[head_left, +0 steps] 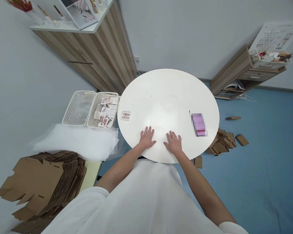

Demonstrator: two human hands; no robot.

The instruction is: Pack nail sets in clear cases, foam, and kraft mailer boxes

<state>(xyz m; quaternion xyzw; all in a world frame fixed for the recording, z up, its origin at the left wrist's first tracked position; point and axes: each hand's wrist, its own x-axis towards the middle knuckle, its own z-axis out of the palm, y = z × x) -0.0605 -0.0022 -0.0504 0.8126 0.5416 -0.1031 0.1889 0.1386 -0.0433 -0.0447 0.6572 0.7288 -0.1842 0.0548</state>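
Observation:
My left hand [147,138] lies flat on the white round table [166,94] near its front edge, fingers spread. My right hand [174,142] rests palm down a little to the right, its fingers also apart. Neither hand holds anything. Left of my left hand, near the table's left rim, is a small clear pack [126,115] with reddish pieces in rows. A pixelated purple rectangular thing [199,124] lies on the table to the right of my right hand; its details are blurred out.
Two white baskets [79,108] stand left of the table, one holding several small packs [106,112]. Below them are translucent sheets [75,139] and stacked flat cardboard [51,185]. Small brown boxes [221,143] lie on the blue floor at right. Cabinets [107,48] flank the table's far side.

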